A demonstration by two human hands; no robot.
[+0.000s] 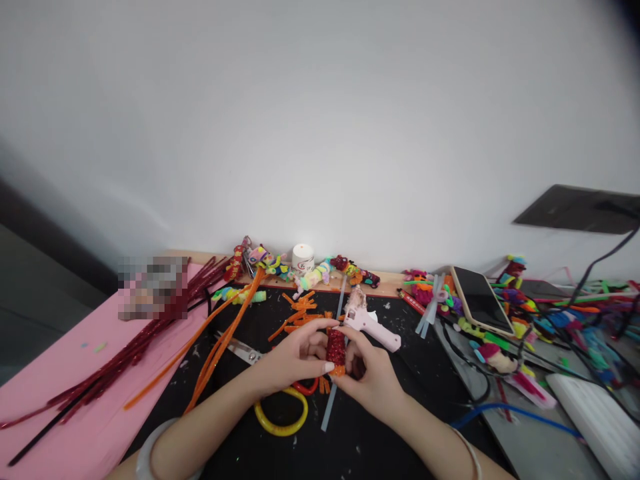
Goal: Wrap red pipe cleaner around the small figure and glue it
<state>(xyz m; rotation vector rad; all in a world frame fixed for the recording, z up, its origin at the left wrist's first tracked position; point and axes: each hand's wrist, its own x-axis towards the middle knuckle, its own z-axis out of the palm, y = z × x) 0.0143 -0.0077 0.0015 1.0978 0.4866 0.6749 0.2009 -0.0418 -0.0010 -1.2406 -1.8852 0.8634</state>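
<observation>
A small cylinder (336, 347) of glittery red pipe cleaner, with an orange band at its lower end, is held upright between my two hands. My left hand (303, 357) closes on its left side, the thumb near the lower end. From the right, my right hand (370, 373) grips it with curled fingers and thumb. Scissors with a yellow handle (281, 427) lie partly hidden under my left hand and forearm. Behind my right hand rests a pale pink glue gun (375, 328). Short orange pipe cleaner pieces (300, 310) lie just beyond my hands, and a clear glue stick (329, 408) is below them.
Long red pipe cleaners (125, 347) and orange pipe cleaners (225, 347) lie at the left, partly over a pink sheet (100, 433). Several colourful figures and a white tub (303, 259) line the wall. A phone (481, 300), cables and a white box-like object (595, 420) are at the right.
</observation>
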